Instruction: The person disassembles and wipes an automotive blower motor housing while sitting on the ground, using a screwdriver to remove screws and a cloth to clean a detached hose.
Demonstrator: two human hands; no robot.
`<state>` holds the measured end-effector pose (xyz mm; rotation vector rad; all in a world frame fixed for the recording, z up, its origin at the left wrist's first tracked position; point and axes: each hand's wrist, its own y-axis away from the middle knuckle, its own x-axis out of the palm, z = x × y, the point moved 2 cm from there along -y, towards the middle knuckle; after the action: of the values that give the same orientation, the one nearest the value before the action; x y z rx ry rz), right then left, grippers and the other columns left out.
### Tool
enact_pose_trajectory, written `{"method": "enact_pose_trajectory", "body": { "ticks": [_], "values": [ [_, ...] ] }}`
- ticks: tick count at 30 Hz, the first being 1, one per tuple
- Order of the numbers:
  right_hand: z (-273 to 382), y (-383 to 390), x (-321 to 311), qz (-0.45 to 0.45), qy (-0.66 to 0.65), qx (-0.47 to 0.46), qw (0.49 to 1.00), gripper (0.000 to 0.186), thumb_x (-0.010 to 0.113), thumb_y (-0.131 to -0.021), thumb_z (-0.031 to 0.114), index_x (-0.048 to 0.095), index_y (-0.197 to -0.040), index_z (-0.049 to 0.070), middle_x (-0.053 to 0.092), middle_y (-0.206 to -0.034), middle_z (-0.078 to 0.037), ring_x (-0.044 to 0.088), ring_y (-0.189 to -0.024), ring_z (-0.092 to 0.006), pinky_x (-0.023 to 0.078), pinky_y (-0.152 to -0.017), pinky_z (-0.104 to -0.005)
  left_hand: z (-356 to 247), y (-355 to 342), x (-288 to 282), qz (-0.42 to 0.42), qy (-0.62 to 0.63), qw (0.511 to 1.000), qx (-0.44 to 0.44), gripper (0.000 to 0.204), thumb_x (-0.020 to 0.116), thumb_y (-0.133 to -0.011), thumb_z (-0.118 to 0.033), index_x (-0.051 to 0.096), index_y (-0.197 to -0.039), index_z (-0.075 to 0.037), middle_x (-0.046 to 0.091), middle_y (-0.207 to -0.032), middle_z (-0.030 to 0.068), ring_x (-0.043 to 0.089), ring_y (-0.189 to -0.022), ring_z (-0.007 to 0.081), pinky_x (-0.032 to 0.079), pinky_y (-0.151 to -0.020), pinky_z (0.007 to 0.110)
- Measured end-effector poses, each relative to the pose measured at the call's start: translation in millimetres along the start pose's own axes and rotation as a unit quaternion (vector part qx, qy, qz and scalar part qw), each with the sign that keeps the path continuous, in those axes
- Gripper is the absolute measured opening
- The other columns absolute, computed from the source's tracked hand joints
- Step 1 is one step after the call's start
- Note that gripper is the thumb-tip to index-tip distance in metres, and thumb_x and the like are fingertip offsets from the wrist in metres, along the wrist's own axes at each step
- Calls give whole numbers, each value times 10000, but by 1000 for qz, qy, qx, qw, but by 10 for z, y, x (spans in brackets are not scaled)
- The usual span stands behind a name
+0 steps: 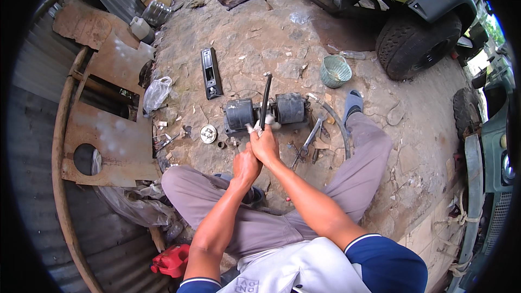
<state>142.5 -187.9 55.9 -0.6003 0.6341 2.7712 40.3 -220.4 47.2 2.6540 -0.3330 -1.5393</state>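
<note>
A long black rod (266,97) points up and away from my two hands, which are close together in front of my lap. My left hand (247,166) is closed in line with the rod, whose lower end is hidden by the fingers. Just above it, my right hand (265,145) closes on a crumpled white rag (259,127) wrapped about the rod. Beyond the hands, a black double-drum blower unit (290,108) rests on the ground, and the rod crosses in front of its middle.
A black rectangular housing (210,73), a round tin (208,134) and a green basket (336,71) are on the rough stone ground. Spanners (312,133) and a hose (339,122) lie right of the blower. Rusty sheet metal (108,130) stands left; a vehicle tyre (418,43) stands far right.
</note>
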Motion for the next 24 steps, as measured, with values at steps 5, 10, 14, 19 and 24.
{"method": "enact_pose_trajectory", "body": {
  "ticks": [5, 10, 14, 19, 24],
  "values": [
    [-178, -430, 128, 10, -163, 73, 984, 303, 677, -801, 167, 643, -1026, -32, 726, -887, -213, 731, -702, -330, 584, -618, -444, -73, 52, -85, -9, -26, 998, 48, 221, 620, -889, -163, 539, -997, 12, 675, -726, 273, 673, -681, 469, 521, -624, 563],
    [-239, -1016, 115, 136, -370, 199, 897, 94, 657, -762, 59, 622, -731, -23, 617, -646, -105, 533, -430, -158, 468, -378, -330, -108, 281, -299, 9, -66, 991, 120, 153, 601, -884, -113, 491, -883, -6, 647, -656, 251, 651, -597, 448, 507, -565, 550],
    [-200, -1403, 131, 155, -414, 219, 870, 79, 636, -781, 88, 624, -768, 11, 603, -641, -97, 530, -434, -174, 471, -390, -351, -102, 490, -596, 13, -89, 985, 150, 132, 601, -877, -99, 495, -865, -21, 640, -647, 235, 652, -587, 422, 511, -546, 519],
    [-34, -1735, 139, 156, -435, 239, 854, 64, 607, -817, 74, 614, -809, 12, 590, -654, -109, 550, -464, -202, 480, -397, -368, -70, 781, -871, -8, -94, 984, 154, 161, 633, -872, -115, 495, -853, -34, 641, -670, 200, 641, -572, 400, 508, -540, 498],
    [143, -1801, 101, 126, -409, 187, 884, 101, 628, -841, 97, 618, -800, 5, 583, -644, -104, 565, -458, -206, 486, -385, -369, -13, 1026, -902, -7, -72, 989, 127, 212, 694, -840, -124, 502, -851, -34, 623, -673, 184, 627, -590, 409, 499, -553, 500]
  ]
}}
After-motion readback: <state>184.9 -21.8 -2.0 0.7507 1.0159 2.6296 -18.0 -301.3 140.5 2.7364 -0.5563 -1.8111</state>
